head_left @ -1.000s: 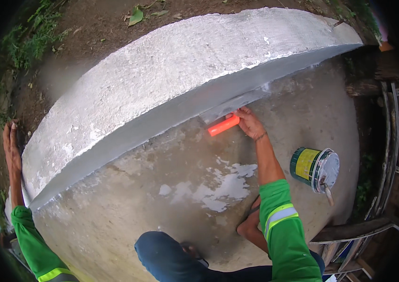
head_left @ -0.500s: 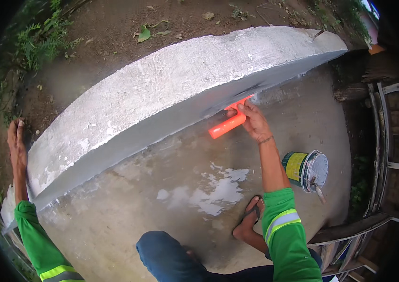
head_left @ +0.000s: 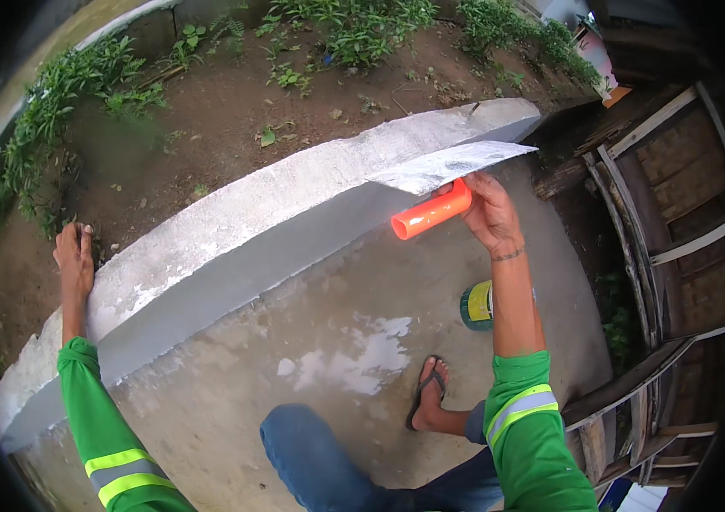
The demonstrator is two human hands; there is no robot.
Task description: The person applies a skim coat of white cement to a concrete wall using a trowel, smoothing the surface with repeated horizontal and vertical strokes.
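Observation:
My right hand (head_left: 492,213) grips a plastering trowel (head_left: 432,212) by its orange tubular handle. Its flat metal blade, smeared whitish grey, is lifted against the upper part of the low curved wall's (head_left: 234,205) near face; whether it touches along its whole length I cannot tell. That near face is smooth and grey, while the top is rough and white. My left hand (head_left: 75,260) rests at the far side of the wall's left end, by the soil, holding nothing, fingers loosely stretched.
A green and yellow bucket (head_left: 477,305) stands on the concrete floor, partly hidden behind my right forearm. White splashes (head_left: 362,354) mark the floor near my sandalled foot (head_left: 430,392). Soil with green plants (head_left: 354,34) lies beyond the wall. Wooden framing (head_left: 627,230) borders the right.
The trowel has risen from the foot of the wall to near its top edge, its blade now showing. My view has shifted, taking in more soil and plants. My left hand stays at the wall's end.

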